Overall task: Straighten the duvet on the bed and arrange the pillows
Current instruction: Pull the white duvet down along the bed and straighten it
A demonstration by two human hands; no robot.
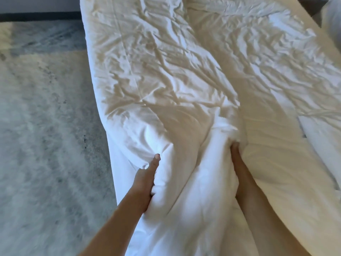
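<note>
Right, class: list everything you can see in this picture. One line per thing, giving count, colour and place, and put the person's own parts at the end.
duvet: one, white, heavily creased, lying along the bed from near to far, its near end bunched up between the two hands
bed sheet: one, white, on the right side of the bed beside the duvet
pillow: one partly in view, white, top right corner, blurred
carpet: one, mottled grey and cream, on the floor left of the bed
skirting: one dark strip, top left, at the foot of the wall
left hand: one, grips the duvet's left fold, thumb on top
right hand: one, holds the bunched duvet from the right
</note>
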